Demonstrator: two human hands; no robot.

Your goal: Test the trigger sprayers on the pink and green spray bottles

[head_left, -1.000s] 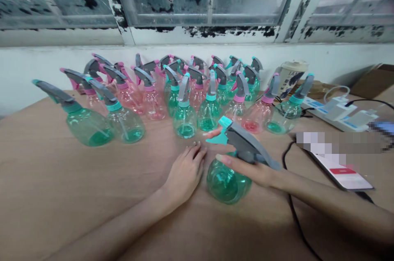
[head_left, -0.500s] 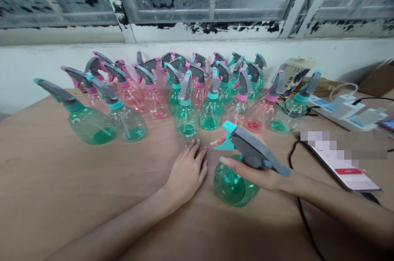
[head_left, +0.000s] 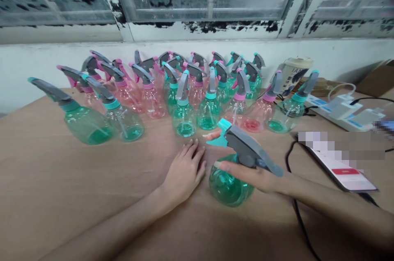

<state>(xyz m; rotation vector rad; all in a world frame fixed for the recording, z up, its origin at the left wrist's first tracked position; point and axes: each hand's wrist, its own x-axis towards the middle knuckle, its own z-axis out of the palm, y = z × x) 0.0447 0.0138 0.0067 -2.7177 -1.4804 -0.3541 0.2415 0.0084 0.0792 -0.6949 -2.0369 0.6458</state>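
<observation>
A green spray bottle (head_left: 229, 185) with a grey and teal trigger head stands on the brown table (head_left: 61, 195) in front of me. My right hand (head_left: 254, 175) is wrapped round its neck below the trigger head, one finger reaching forward past the teal trigger. My left hand (head_left: 184, 172) lies flat on the table just left of the bottle, fingers stretched out and holding nothing. Behind both hands stand several more green and pink spray bottles (head_left: 184, 101) in a cluster.
A phone (head_left: 341, 166) with a black cable (head_left: 300, 220) lies at the right. Behind it are a white power strip (head_left: 344, 111) and a paper cup (head_left: 292, 72). A white wall and windows rise behind the table. Two green bottles (head_left: 101, 119) stand at the left.
The held green bottle has shifted only slightly, a little right and then back left. My left hand stays flat on the table.
</observation>
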